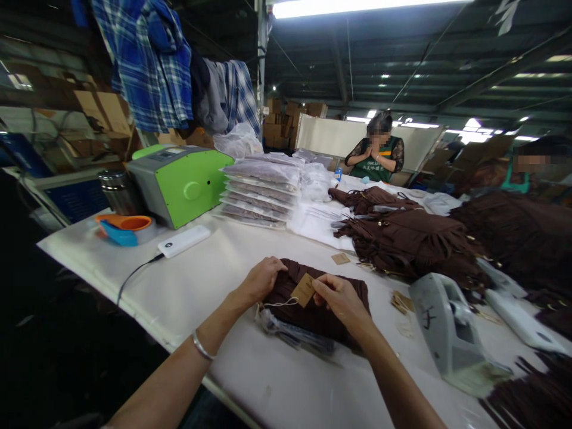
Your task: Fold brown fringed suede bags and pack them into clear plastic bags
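Note:
A folded dark brown cloth bag [326, 325] lies on the white table in front of me. Pinched in my right hand [342, 301] is a tan cardboard hang tag [303, 290], held over the bag; its white string runs toward the bag's left side. My left hand [263, 279] grips the upper left corner of the bag, fingers closed on the cloth. Clear plastic wrap [295, 335] shows along the near edge of the bag. Another tan tag [340, 258] lies flat beyond the bag.
At the left stand a green and grey machine [183, 185], a metal flask [118, 192], a tape dispenser [127, 229] and a white power bank [184, 241]. Bagged packs [261, 187] are stacked behind. Brown bags [411, 238] and a grey dispenser [451, 333] occupy the right. A co-worker [378, 152] is opposite.

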`<act>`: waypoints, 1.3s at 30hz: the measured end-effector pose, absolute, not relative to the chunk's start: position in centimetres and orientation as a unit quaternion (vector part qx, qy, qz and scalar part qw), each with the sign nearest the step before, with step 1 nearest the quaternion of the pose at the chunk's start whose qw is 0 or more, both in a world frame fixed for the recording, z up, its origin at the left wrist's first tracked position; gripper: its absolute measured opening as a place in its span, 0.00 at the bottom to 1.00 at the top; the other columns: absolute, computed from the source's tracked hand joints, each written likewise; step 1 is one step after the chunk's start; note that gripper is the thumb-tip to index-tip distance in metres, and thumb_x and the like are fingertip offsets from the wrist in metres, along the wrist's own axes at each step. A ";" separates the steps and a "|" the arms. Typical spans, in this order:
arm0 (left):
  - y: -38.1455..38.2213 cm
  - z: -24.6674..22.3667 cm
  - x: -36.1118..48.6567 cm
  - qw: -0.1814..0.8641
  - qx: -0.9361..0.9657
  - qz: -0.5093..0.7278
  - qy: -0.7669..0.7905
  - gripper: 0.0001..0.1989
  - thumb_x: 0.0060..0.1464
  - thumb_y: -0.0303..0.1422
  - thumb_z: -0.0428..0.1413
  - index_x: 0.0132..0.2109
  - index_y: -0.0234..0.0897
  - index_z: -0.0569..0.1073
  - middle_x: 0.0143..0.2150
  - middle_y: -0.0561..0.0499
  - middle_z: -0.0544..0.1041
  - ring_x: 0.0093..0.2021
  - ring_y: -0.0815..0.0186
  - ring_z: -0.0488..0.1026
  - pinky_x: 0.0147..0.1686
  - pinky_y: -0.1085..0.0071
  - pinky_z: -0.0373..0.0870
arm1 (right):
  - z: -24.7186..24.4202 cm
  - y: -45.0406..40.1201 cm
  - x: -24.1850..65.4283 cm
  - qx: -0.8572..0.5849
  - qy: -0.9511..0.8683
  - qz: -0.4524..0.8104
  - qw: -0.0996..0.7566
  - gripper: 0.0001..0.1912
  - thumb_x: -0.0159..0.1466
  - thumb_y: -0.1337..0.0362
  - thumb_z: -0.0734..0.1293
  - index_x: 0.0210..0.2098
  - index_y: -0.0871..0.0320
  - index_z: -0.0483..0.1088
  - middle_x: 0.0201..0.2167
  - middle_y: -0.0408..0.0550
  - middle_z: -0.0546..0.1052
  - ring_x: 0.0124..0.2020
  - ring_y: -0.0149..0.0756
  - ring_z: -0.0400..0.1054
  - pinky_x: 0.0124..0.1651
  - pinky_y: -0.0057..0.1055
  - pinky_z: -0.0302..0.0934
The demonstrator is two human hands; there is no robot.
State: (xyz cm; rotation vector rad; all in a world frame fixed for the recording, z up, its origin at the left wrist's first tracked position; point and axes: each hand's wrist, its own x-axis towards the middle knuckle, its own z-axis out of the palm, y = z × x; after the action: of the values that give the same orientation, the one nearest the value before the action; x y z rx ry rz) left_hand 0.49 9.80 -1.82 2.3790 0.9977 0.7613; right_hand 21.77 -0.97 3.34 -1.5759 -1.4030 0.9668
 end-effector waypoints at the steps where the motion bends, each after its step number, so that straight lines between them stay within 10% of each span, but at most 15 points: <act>1: 9.5 -1.7 0.6 0.220 0.867 0.270 0.357 0.19 0.53 0.22 0.45 0.43 0.40 0.77 0.43 0.47 0.76 0.47 0.61 0.70 0.53 0.63 0.65 | 3.5 -0.6 21.7 -0.621 -0.556 0.381 0.400 0.14 0.60 0.54 0.63 0.26 0.57 0.69 0.20 0.42 0.74 0.23 0.32 0.67 0.26 0.27 0.57; 24: 4.7 -0.4 -2.1 0.307 0.774 0.323 0.450 0.14 0.53 0.25 0.46 0.44 0.39 0.72 0.39 0.51 0.78 0.38 0.65 0.74 0.42 0.69 0.70 | 1.9 5.9 21.1 -0.710 -0.617 0.216 0.263 0.13 0.60 0.54 0.64 0.26 0.54 0.74 0.23 0.44 0.75 0.28 0.36 0.67 0.31 0.30 0.54; 39: -0.7 -1.9 -2.9 0.036 0.889 0.348 0.295 0.15 0.63 0.29 0.48 0.55 0.40 0.68 0.54 0.45 0.73 0.57 0.60 0.67 0.55 0.61 0.68 | 2.7 6.3 19.1 -0.724 -0.626 0.189 0.221 0.11 0.61 0.57 0.64 0.30 0.57 0.75 0.29 0.46 0.78 0.32 0.35 0.71 0.33 0.28 0.58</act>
State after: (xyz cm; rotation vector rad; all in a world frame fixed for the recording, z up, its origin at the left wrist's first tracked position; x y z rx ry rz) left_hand -2.85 -0.72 -1.89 2.7326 0.9059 1.0680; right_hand 19.15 6.31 2.73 -2.0023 -1.7294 0.5217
